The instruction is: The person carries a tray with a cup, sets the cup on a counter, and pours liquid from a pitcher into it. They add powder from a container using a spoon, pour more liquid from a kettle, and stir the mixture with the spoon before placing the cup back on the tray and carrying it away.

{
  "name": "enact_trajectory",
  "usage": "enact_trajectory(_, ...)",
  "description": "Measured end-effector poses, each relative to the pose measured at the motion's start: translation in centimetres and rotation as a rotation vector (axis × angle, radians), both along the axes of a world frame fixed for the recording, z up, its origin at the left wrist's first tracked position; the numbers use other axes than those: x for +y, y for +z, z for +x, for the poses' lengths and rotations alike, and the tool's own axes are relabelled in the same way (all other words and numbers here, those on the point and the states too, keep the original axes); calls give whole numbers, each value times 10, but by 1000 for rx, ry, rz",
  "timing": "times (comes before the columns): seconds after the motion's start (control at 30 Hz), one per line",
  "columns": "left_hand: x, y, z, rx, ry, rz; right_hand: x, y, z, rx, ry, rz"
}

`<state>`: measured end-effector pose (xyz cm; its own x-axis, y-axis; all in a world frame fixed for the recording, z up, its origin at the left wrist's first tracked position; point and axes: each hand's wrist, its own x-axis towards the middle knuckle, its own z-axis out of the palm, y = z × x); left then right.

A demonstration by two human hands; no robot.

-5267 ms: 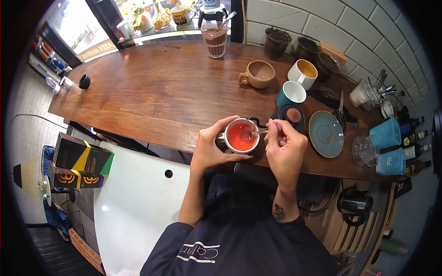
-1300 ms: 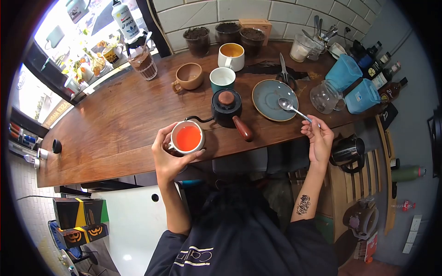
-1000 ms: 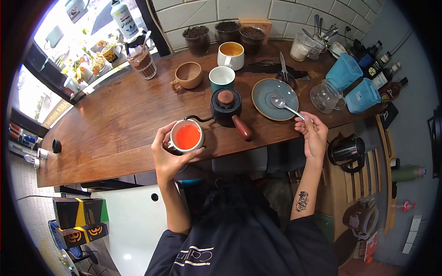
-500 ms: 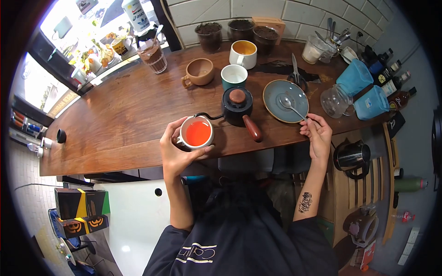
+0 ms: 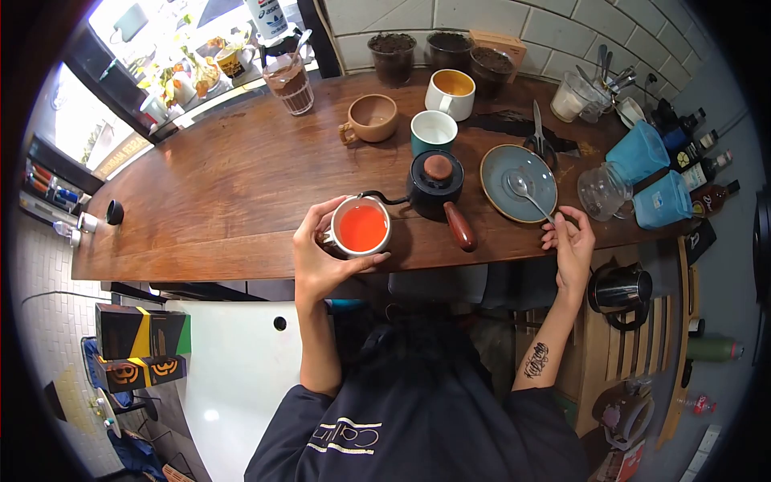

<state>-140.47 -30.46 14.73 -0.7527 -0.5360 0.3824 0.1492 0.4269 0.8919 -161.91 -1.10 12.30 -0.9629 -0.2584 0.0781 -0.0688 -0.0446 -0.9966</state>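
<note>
Cup (image 5: 362, 227) of red liquid, filled near the brim, sits at the counter's (image 5: 225, 185) near edge inside the left hand's (image 5: 320, 261) grip, with fingers curled round its far left wall and thumb along the near side. It looks like stiff, breakable ceramic, weighty with its load and apt to slop if tipped, so the wall or small side handle suits holding. Just beyond the grip stands a black pot (image 5: 434, 183). Well right of it, the right hand (image 5: 572, 245) is loosely open and empty, fingertips by a spoon (image 5: 526, 191) lying on a blue plate (image 5: 502, 173).

Counter (image 5: 217, 185) w/ cup (image 5: 361, 227), 3 mugs (image 5: 434, 131), kettle (image 5: 434, 186), plate (image 5: 498, 163).
</note>
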Motion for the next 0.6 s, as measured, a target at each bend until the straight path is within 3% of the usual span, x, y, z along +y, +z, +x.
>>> enact_trajectory(0.1,-1,-2,1,23,-13,16,4,2,0,95,-76,140)
enact_trajectory(0.17,0,-2,1,23,-5,16,4,6,1,291,-250,359)
enact_trajectory(0.33,-3,-2,3,23,3,-20,-10,28,16,516,-430,455)
enact_trajectory(0.47,-2,1,4,3,16,7,-24,37,30,754,-409,411)
enact_trajectory(0.6,-2,3,4,-6,29,8,-48,42,58,609,-7,194)
